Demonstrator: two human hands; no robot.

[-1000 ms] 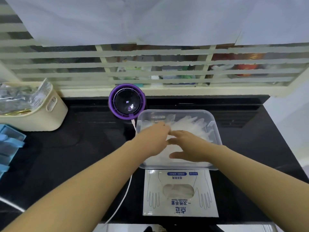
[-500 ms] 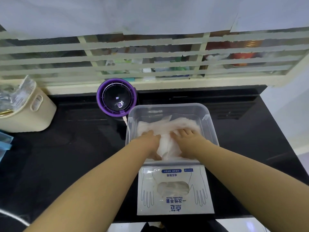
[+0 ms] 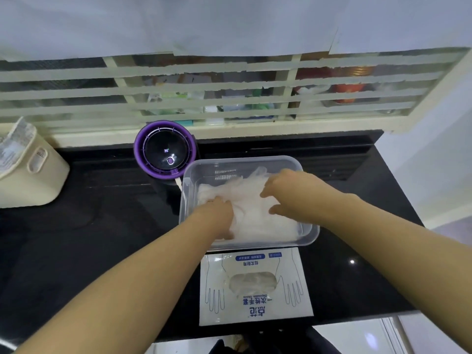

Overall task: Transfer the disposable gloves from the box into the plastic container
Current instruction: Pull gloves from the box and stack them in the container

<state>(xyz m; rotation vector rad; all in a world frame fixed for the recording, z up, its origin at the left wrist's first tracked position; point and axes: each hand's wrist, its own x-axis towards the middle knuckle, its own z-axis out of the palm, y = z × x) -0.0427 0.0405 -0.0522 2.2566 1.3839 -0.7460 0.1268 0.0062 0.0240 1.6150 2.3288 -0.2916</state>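
A clear plastic container is seen on the black table, near the middle of the view. A loose pile of thin translucent disposable gloves is held inside it, filling most of its floor and rising towards the far wall. Both bare hands are placed in the container, on top of this pile.

The left hand is laid on the near left part of the pile, knuckles up. Its fingers are bent down into the film and are hidden there, so it cannot be told whether anything is gripped. The right hand is set on the far right part of the pile. Its fingers are spread apart and slightly arched, the thumb is held well apart from them, and the tips are pressed onto the gloves without being closed round them.

The flat white glove box is laid on the table just beside the container's near wall, at the table's near edge. Blue print and glove outlines are shown on its top, and more gloves can be seen through its oval opening.

A round purple-rimmed device with a dark dome is stood just beyond the container's far left corner, and a white cable is seen beneath it. A cream bin is placed at the left edge, well apart from the container. A barred window is seen behind the table.
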